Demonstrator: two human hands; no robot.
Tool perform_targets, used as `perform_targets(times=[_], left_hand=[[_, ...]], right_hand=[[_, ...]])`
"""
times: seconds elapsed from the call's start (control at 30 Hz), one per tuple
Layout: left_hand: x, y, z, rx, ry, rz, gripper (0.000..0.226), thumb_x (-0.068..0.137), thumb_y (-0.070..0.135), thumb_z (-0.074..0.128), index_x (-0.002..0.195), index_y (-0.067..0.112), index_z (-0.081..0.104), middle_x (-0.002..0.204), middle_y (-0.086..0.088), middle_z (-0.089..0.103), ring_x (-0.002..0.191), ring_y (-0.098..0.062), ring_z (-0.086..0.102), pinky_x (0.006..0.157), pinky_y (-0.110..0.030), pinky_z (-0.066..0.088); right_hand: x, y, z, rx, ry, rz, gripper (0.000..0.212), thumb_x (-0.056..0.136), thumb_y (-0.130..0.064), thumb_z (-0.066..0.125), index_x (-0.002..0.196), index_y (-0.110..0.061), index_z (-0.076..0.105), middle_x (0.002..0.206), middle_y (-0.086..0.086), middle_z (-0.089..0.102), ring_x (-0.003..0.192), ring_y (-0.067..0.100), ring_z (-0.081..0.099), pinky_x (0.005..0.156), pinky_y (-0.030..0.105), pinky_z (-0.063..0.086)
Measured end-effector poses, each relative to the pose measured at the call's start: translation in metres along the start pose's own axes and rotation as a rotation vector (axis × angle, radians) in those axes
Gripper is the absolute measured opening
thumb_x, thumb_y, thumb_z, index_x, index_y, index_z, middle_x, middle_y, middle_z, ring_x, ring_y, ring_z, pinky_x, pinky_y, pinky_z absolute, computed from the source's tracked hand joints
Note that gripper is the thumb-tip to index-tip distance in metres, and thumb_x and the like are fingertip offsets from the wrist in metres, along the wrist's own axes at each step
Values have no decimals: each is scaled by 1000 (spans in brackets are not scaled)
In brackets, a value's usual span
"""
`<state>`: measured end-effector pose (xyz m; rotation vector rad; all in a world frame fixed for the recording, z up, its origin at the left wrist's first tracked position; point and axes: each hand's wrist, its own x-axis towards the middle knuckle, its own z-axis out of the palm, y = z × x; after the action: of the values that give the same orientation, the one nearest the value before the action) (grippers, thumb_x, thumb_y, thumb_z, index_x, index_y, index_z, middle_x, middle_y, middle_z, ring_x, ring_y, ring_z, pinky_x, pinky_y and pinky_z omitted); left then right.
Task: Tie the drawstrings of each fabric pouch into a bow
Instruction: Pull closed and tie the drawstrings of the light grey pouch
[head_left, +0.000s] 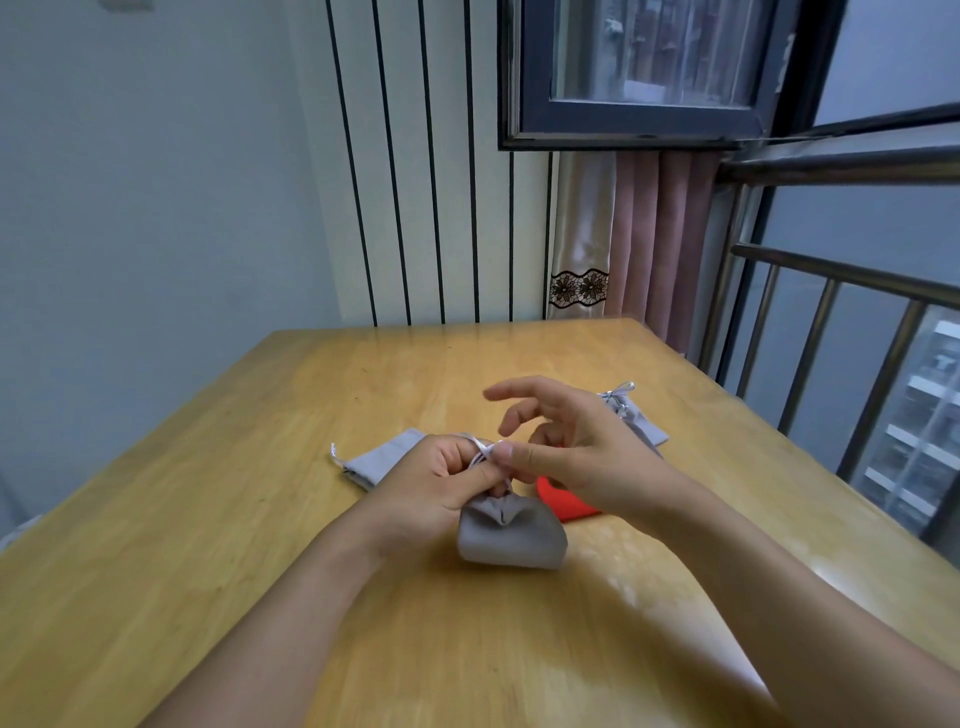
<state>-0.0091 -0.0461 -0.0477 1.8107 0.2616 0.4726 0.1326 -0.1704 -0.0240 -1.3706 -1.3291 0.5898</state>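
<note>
Grey pouch (511, 535) below both hands; left hand (436, 480), right hand (566, 447) pinching drawstrings (482, 451)

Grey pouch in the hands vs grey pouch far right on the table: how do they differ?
The held grey pouch is gathered at the neck, with the left hand and right hand pinching its white drawstring; no finished bow shows. The far-right grey pouch lies flat on the wooden table, untouched, its strings already knotted into what looks like a bow. It is partly hidden behind the right hand. Both are grey fabric with pale strings.
</note>
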Motion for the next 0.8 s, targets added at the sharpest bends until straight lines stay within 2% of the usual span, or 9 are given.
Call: perform_targets(times=[0.07, 0.2, 0.3, 0.4, 0.5, 0.57, 0.63, 0.73, 0.8], left_hand=[[0, 0, 0, -6, -3, -11, 52, 80, 40, 59, 89, -11, 64, 81, -11, 66, 80, -18, 58, 73, -25, 45], [0, 0, 1, -43, -38, -45, 41, 79, 38, 59, 86, -2, 68, 84, -7, 67, 87, -15, 60, 78, -22, 47], [2, -1, 0, -77, -35, -41, 35, 84, 36, 57, 91, 7, 76, 76, 6, 66, 80, -4, 61, 77, -14, 48], [5, -4, -2, -123, 19, -74, 31, 96, 22, 54, 91, -5, 70, 78, 11, 72, 78, -3, 65, 74, -16, 50], [6, -7, -1, -102, 77, -54, 18, 95, 14, 57, 87, 3, 68, 78, 5, 72, 79, -6, 66, 73, -16, 50], [5, -6, 1, -152, 89, -46, 13, 92, 14, 62, 103, 9, 66, 73, -2, 69, 75, -13, 63, 72, -19, 50], [6, -6, 1, -208, 110, -62, 27, 86, 20, 65, 111, 9, 64, 72, -5, 68, 73, -15, 62, 68, -19, 49], [6, -6, -2, -336, 160, -99, 28, 85, 27, 65, 98, 3, 71, 83, -9, 70, 82, -18, 65, 71, -20, 52], [5, -5, -5, -381, 151, -125, 31, 87, 28, 63, 101, 1, 72, 91, -9, 72, 87, -16, 66, 74, -20, 53]], right_hand=[[1, 1, 0, 72, -30, 101, 38, 87, -10, 75, 123, -14, 63, 105, 15, 71, 73, 20, 61, 60, 22, 46], [1, 4, -5, 55, -12, 153, 13, 89, -10, 71, 95, 1, 74, 72, 12, 68, 60, 11, 56, 55, 23, 43], [3, 6, -5, -4, 42, 195, 14, 96, -10, 64, 87, -2, 71, 65, 1, 63, 55, 6, 52, 52, 20, 43], [6, 11, -7, 246, 133, 385, 25, 104, -20, 50, 84, -11, 59, 65, -3, 48, 54, 9, 39, 48, 22, 30], [8, 9, -5, 524, 109, 463, 22, 104, -20, 48, 83, -15, 53, 68, -1, 42, 55, 11, 30, 44, 21, 21], [8, 5, 1, 579, 149, 384, 19, 101, -15, 52, 83, -13, 56, 69, 3, 50, 53, 10, 40, 43, 19, 28], [7, 0, 7, 519, 160, 241, 15, 99, -10, 57, 84, -9, 61, 69, 5, 60, 54, 11, 48, 45, 18, 35], [2, -3, 8, 190, 102, 13, 6, 92, -1, 66, 87, 1, 68, 66, -2, 69, 56, 11, 54, 51, 20, 41], [0, 1, 8, -64, 70, -77, 6, 87, -2, 72, 88, -6, 76, 74, -3, 75, 64, 16, 64, 60, 23, 49]])
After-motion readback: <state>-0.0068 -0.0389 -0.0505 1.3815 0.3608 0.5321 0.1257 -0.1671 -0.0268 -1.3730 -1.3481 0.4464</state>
